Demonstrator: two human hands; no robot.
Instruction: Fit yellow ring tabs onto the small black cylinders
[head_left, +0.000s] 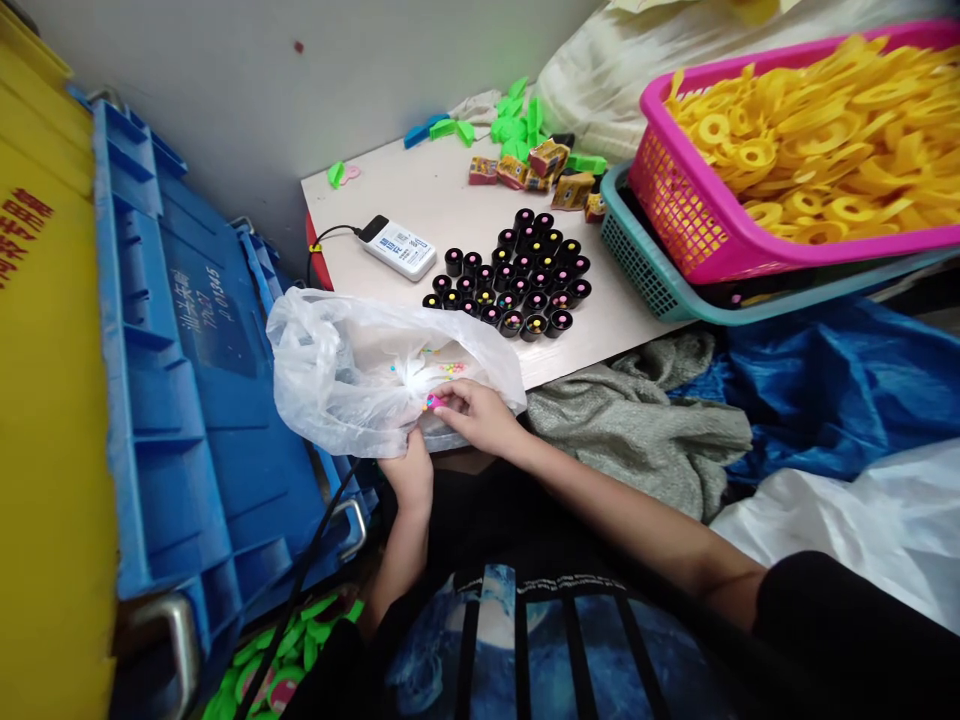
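Observation:
A translucent white plastic bag [315, 345] lies bunched at the table's near edge, its mouth spread wide. Small coloured beads [454, 369] in pink, yellow and green show inside it. My left hand [409, 472] holds the bag from below at the near side; its fingers are mostly hidden by the plastic. Over the bag's near rim, my right hand [480, 415] pinches a small bright pink piece [433, 402] with a blue spot, close to the left thumb. Just beyond the bag stand several short black cylinders [525, 270] with pink or yellow dots on top.
A white power bank [397, 247] with a cable lies on the table [442, 210]. Behind are small yellow boxes [550, 157] and green plastic pieces [514, 130]. A pink basket [697, 215] of yellow parts stands right, in a teal basket [637, 245]. Blue crates [217, 400] stand left.

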